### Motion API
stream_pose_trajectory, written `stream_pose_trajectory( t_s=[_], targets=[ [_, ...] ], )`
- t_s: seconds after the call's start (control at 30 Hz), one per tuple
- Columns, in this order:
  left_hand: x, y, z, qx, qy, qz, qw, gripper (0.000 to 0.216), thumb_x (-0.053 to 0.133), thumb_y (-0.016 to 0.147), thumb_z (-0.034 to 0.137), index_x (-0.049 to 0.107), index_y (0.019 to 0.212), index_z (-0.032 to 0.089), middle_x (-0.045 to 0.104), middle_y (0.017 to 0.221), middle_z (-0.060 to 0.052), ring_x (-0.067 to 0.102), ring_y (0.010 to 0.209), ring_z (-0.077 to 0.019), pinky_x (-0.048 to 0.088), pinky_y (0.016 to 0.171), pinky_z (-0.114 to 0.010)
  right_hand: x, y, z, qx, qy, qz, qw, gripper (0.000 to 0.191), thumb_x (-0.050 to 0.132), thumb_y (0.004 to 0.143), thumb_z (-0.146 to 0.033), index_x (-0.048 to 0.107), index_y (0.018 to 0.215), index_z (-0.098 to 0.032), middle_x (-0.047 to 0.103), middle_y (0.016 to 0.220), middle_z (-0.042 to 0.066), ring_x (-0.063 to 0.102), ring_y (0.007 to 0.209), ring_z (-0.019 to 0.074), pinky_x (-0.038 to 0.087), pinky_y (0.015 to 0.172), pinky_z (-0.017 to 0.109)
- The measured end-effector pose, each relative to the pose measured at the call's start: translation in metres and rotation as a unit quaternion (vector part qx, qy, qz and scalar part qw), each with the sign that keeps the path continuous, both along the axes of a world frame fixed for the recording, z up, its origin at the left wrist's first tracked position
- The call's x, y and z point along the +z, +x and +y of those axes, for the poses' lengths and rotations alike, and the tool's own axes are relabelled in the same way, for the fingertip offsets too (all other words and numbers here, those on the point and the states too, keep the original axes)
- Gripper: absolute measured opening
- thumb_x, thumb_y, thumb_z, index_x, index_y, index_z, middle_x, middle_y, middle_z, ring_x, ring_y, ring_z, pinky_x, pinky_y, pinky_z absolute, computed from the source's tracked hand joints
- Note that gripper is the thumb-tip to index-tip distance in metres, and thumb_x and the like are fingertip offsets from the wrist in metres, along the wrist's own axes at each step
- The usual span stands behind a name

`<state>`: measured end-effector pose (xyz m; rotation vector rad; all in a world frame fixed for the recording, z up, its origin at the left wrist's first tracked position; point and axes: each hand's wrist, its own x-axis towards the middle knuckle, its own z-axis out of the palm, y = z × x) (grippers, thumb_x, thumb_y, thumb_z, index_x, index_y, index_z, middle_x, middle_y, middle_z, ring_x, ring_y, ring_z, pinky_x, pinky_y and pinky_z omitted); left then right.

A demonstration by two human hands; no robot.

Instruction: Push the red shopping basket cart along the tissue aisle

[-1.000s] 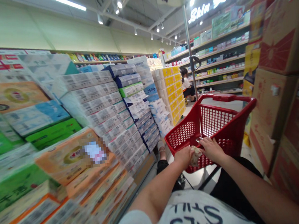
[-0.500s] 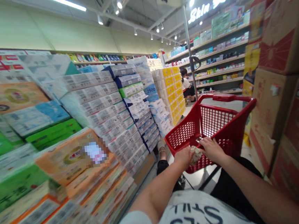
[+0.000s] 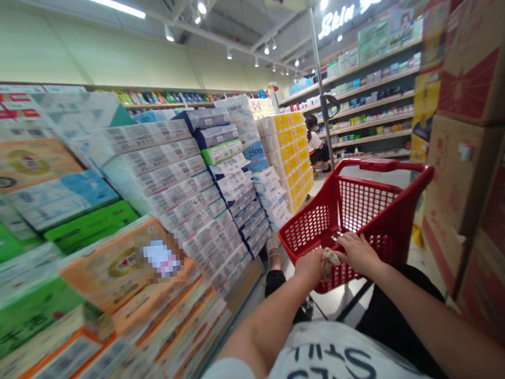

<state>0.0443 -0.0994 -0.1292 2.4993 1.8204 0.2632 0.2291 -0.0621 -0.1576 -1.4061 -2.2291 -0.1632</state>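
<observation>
My left hand (image 3: 309, 268) is closed on a small crumpled, pale, cloth-like piece (image 3: 330, 258); its kind is not clear. Beside it, my right hand (image 3: 361, 254) has its fingers apart, with the thumb side close to the crumpled piece; whether it also grips it is hard to see. Both hands are at the near end of a red plastic shopping cart (image 3: 371, 202), over its low edge. A small silvery thing (image 3: 337, 237) shows by my right fingertips.
Stacked tissue packs (image 3: 176, 184) line the left, with orange packs (image 3: 122, 266) nearest. Cardboard boxes (image 3: 459, 177) rise close on the right. A metal pole (image 3: 320, 83) stands beyond the cart. Farther back, a person (image 3: 316, 145) crouches by filled shelves (image 3: 369, 108).
The crumpled piece has shifted shape slightly between my hands and looks narrower. My arms and the cart are almost where they were.
</observation>
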Motion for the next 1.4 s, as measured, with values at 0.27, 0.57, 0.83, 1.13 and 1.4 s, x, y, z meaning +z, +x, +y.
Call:
stream_pose_trajectory(
  t_s=[0.27, 0.57, 0.83, 1.13, 1.4],
  targets=[
    [-0.0023, -0.0052, -0.0002, -0.035, -0.004, -0.006, 0.999, 0.034, 0.036, 0.096, 0.038, 0.051, 0.121, 0.021, 0.063, 0.111, -0.008, 0.061, 0.101, -0.0224, 0.047, 0.082, -0.031, -0.0001, -0.0004, -0.0011, 0.004, 0.003, 0.006, 1.000, 0.018, 0.049, 0.088, -0.038, 0.054, 0.093, -0.022, 0.059, 0.102, 0.007, 0.048, 0.109, 0.0263, 0.029, 0.101, 0.057],
    [0.0004, -0.0027, -0.0011, 0.008, -0.020, -0.035, 0.999, 0.042, 0.019, 0.099, 0.039, 0.052, 0.119, 0.020, 0.065, 0.105, -0.008, 0.063, 0.092, -0.0217, 0.047, 0.080, -0.032, -0.0020, 0.0000, -0.0001, 0.009, 0.000, 0.009, 1.000, 0.014, 0.050, 0.088, -0.032, 0.054, 0.096, -0.022, 0.058, 0.105, 0.007, 0.047, 0.111, 0.0264, 0.029, 0.100, 0.058],
    [-0.0020, -0.0019, -0.0020, -0.025, 0.002, 0.007, 1.000, 0.034, 0.031, 0.097, 0.039, 0.053, 0.116, 0.022, 0.064, 0.104, -0.007, 0.063, 0.093, -0.0217, 0.048, 0.079, -0.031, -0.0031, 0.0009, -0.0001, 0.008, 0.004, 0.018, 1.000, 0.018, 0.050, 0.088, -0.039, 0.055, 0.094, -0.022, 0.058, 0.101, 0.006, 0.048, 0.108, 0.0257, 0.028, 0.101, 0.057],
    [-0.0039, -0.0028, -0.0021, -0.024, 0.017, -0.016, 0.999, 0.035, 0.032, 0.097, 0.039, 0.051, 0.122, 0.025, 0.063, 0.111, -0.005, 0.061, 0.100, -0.0210, 0.048, 0.085, -0.031, -0.0067, 0.0006, 0.0025, 0.015, -0.001, 0.024, 1.000, 0.018, 0.051, 0.086, -0.038, 0.055, 0.094, -0.023, 0.058, 0.103, 0.006, 0.048, 0.109, 0.0253, 0.028, 0.101, 0.056],
    [0.0011, -0.0015, 0.0001, -0.017, -0.017, -0.004, 1.000, 0.038, 0.026, 0.098, 0.042, 0.053, 0.118, 0.023, 0.065, 0.108, -0.006, 0.063, 0.097, -0.0220, 0.050, 0.082, -0.032, -0.0071, 0.0017, 0.0022, 0.014, -0.007, 0.022, 1.000, 0.016, 0.051, 0.085, -0.034, 0.054, 0.097, -0.023, 0.057, 0.106, 0.006, 0.046, 0.111, 0.0254, 0.027, 0.102, 0.057]
  ],
)
